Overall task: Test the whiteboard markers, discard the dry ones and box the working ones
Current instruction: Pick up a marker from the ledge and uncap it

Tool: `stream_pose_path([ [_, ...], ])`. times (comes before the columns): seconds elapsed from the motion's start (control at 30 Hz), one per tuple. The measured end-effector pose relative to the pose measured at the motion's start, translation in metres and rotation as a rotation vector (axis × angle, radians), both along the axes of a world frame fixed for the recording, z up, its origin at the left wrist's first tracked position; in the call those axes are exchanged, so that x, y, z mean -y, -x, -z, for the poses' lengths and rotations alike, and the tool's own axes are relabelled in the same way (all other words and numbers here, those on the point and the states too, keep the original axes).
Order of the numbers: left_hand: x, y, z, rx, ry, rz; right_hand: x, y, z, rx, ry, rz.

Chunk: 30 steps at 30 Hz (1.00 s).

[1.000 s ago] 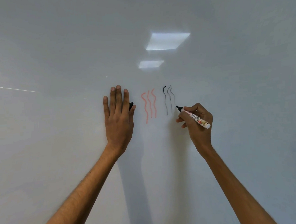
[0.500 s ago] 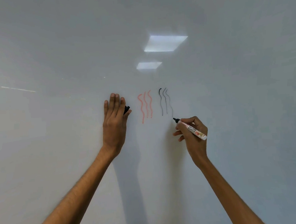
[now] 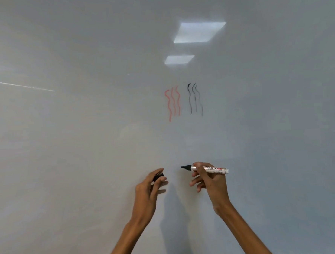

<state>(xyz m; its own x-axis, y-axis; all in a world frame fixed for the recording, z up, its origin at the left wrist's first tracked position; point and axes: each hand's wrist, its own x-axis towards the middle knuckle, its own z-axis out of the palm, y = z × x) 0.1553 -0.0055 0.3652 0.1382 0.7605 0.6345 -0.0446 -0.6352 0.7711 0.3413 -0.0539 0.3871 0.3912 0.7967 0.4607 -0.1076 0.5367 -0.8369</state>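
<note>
Marker [image 3: 208, 169] is lying level, gripped in the curled right hand [image 3: 212, 183], its bare tip pointing left at the cap [image 3: 158, 176], which the left hand [image 3: 147, 190] is pinching just beside it, below the squiggles [image 3: 190, 102] on the board [image 3: 85, 151].

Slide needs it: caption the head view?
Right hand holds uncapped marker, left hand the cap, below red squiggles and black squiggles on whiteboard.

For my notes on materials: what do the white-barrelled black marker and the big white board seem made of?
White-barrelled black marker: probably smooth plastic, printed label on it. Big white board: glossy, hard-looking; ceiling lights reflect in it; core material unclear.
</note>
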Motion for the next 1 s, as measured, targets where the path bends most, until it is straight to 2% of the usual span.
stream_pose_path([
  [0.23, 0.024, 0.005, 0.033, -0.049, 0.199, 0.091, 0.007, 0.014, 0.039, 0.044, 0.132, -0.058],
  [0.33, 0.031, 0.006, 0.044, -0.072, 0.201, 0.037, 0.010, 0.022, 0.052, 0.038, 0.176, -0.108],
  [0.47, 0.038, 0.009, 0.053, -0.005, 0.207, -0.033, 0.013, 0.033, 0.068, 0.015, 0.227, -0.163],
  [1.0, 0.035, 0.034, 0.083, -0.126, 0.266, -0.096, 0.002, 0.069, 0.099, 0.100, 0.336, -0.233],
])
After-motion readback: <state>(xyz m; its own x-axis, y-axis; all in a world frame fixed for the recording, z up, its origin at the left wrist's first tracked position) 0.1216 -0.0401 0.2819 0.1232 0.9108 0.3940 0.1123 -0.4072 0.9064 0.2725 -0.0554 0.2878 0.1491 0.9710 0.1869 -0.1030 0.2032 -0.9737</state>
